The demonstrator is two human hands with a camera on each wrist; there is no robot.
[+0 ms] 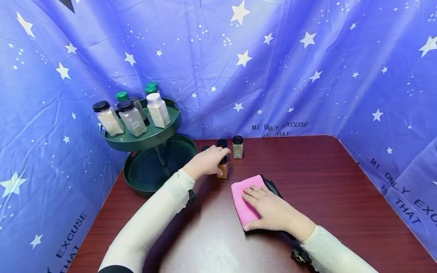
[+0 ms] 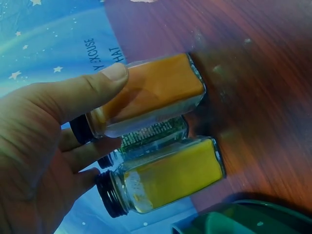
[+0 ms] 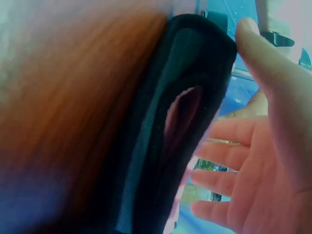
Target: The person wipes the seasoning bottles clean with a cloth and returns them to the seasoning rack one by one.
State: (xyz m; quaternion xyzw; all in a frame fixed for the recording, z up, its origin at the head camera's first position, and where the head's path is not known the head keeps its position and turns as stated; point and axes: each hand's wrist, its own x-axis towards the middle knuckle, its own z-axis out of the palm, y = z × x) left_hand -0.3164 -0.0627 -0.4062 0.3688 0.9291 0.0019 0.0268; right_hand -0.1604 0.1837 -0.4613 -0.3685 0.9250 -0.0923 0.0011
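Note:
My left hand (image 1: 207,161) is at a small group of spice jars, left of the table's middle. Its thumb lies across the near side of a black-capped jar of orange powder (image 2: 156,87), with the fingers round the far side. Close by stand a jar of yellow powder (image 2: 173,178) and a jar with a dark green label (image 2: 155,136). My right hand (image 1: 273,208) rests with straight, spread fingers on a soft pink block with black sides (image 1: 240,201). An oval slit with pink inside shows on its black side (image 3: 183,114) in the right wrist view.
A two-tier dark green round rack (image 1: 136,143) stands at the left, its upper tier holding several jars, such as a white-capped jar (image 1: 159,112). Another black-capped jar (image 1: 238,148) stands near the back edge of the red-brown table (image 1: 307,167). A starry blue curtain (image 1: 211,57) surrounds the table.

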